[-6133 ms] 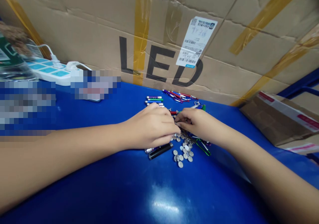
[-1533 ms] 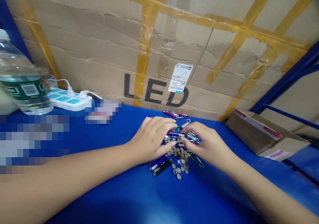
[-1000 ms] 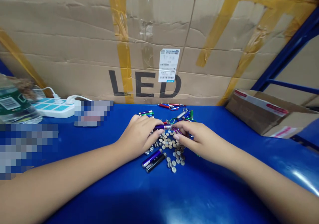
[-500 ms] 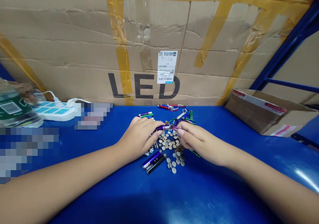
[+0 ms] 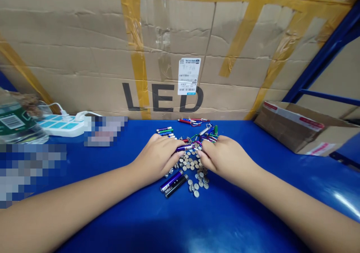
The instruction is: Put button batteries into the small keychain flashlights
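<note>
The left hand [image 5: 161, 153] is closed around the purple tube [image 5: 186, 147], which sticks out toward the right hand [image 5: 221, 151], whose fingers are curled at its end

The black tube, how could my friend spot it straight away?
Find the cardboard box marked LED, then the blue table in front. Left of the nearest silver discs, the black tube lies alongside a purple tube, but on the side nearer you.

Workshop, perhaps — blue bench [image 5: 135, 223], cartons [image 5: 107, 50]
</note>
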Tool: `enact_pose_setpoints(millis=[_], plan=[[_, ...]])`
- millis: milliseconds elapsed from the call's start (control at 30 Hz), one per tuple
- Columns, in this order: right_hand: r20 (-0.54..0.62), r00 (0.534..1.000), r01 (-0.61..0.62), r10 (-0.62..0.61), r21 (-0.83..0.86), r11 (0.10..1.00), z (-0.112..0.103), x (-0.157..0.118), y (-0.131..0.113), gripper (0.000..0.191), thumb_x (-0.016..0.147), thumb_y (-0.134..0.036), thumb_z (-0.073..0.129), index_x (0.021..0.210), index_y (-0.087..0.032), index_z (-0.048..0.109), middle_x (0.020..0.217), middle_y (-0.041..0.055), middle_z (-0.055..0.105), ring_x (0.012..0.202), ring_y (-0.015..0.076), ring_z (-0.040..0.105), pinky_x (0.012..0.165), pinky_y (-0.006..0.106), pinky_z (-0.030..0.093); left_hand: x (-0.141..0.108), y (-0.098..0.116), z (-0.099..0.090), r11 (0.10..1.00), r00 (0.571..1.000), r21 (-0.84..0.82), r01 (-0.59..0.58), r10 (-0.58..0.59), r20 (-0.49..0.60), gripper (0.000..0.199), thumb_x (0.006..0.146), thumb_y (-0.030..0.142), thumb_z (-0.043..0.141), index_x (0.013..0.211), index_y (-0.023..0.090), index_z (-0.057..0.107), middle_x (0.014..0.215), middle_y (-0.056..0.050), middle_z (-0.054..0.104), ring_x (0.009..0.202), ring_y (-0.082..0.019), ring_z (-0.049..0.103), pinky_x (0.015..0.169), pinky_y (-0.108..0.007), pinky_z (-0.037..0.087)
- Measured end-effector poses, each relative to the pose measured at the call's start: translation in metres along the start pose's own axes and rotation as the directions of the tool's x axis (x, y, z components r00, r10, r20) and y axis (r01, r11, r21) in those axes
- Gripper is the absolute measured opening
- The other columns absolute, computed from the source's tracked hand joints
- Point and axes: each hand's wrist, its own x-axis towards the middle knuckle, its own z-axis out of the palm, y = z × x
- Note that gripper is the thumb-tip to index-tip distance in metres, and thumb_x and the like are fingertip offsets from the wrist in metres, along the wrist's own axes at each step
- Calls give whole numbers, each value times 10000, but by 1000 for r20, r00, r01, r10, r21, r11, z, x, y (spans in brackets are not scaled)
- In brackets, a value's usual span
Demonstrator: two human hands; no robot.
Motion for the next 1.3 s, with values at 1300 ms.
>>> enact_pose_setpoints(millis=[1300], plan=[[141,972,-161,190,983,93,5,-5,-19,404,983,-472,214,669,-234,304,532,-65,342,470,102,313,503,258,326,-1,6,-7,906,934,308,-290,338,-115,217,966,282,435,1028,138,585,795,-33,682,706,-166,569,717,-333,325]])
